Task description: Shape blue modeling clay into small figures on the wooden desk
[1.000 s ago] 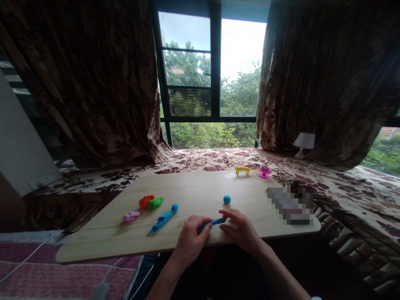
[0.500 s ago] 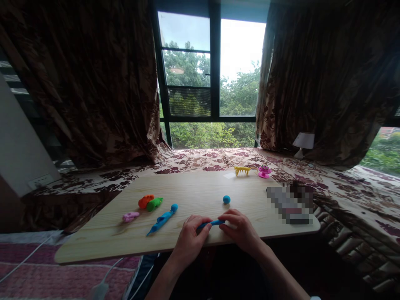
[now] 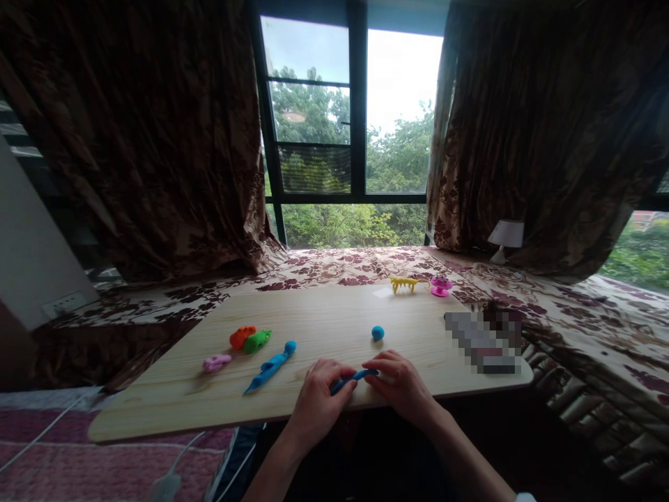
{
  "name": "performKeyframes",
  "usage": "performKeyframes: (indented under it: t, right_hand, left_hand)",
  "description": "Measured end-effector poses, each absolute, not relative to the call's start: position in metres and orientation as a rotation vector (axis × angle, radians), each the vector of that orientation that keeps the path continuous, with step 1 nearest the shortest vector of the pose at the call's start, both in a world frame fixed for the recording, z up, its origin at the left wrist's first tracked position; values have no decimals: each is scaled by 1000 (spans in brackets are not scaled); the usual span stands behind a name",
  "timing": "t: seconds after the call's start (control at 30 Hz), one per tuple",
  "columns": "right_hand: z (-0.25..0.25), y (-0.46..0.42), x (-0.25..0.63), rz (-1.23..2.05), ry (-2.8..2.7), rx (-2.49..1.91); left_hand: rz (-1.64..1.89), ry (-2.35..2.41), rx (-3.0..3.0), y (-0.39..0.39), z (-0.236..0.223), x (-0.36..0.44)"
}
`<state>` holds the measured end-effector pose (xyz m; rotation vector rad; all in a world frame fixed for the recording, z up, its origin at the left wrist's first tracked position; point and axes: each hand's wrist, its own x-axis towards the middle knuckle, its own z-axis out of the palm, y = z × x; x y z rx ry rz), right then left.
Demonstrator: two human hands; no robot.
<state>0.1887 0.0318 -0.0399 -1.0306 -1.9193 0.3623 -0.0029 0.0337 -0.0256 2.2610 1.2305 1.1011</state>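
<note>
- The blue strip (image 3: 357, 376) spans the gap between the two hands, bent slightly; whether it touches the table (image 3: 324, 314) I cannot tell.
- The left hand (image 3: 323, 392) pinches its near end between thumb and fingers, which partly cover it.
- The right hand (image 3: 397, 380) grips the other end, fingertips on top and thumb below.
- A blue ball (image 3: 377, 332) sits just beyond the right hand's fingers.
- Left of the left hand lies a long blue figure (image 3: 269, 369) with a round end.
- Farther left are touching green (image 3: 258, 341) and orange (image 3: 242, 337) lumps, then a pink lump (image 3: 217, 363).
- Well beyond the right hand stand a yellow figure (image 3: 403, 284) and a pink stand (image 3: 441, 286).
- Right of that hand, a pixelated object (image 3: 481, 343) is unreadable.
</note>
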Motion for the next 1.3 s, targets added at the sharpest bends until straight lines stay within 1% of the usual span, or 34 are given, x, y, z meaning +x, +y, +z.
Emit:
performKeyframes:
  t: [0.3,0.63,1.03,1.3]
  right_hand:
    - [-41,34,188,308,-1919,-1091]
    - [-43,35,186,244,-1935,-1142]
    - [-42,36,185,247,-1990,-1128]
    - [-38,37,184,270,-1978,-1135]
  left_hand:
    - [1103,1304,2320,35,-29,0]
    - [1101,1488,2363,31,-38,-20]
    - [1010,1358,2295,36,-31,-36]
    - [1052,1365,2223,38,-25,-29]
